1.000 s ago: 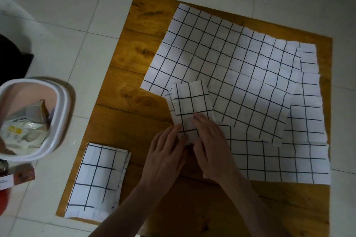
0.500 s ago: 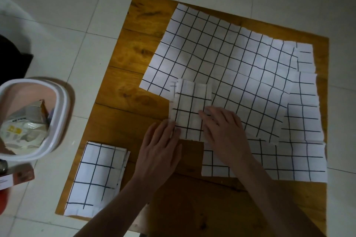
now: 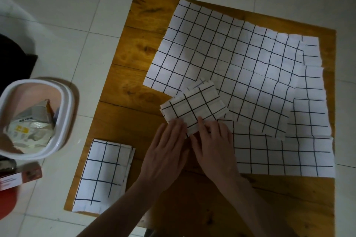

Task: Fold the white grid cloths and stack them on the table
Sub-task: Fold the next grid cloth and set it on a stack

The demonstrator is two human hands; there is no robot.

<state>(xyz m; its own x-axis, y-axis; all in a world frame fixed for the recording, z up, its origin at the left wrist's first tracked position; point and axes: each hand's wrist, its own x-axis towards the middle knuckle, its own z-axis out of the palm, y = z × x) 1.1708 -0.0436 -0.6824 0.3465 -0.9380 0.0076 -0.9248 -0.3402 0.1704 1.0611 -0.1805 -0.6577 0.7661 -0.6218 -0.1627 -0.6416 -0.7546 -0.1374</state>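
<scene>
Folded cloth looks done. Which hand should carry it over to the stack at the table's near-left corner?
Left, probably. The left hand already rests on the folded cloth and lies on the side nearer the stack; the right hand would have to cross over it.

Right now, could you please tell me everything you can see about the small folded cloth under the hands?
The small folded cloth is white with a black grid, folded into a compact, layered rectangle; layer edges show along its sides. It lies turned at an angle near the table's middle, partly overlapping the corner of a large spread cloth. The left hand and right hand press its near edge with their fingers.
</scene>
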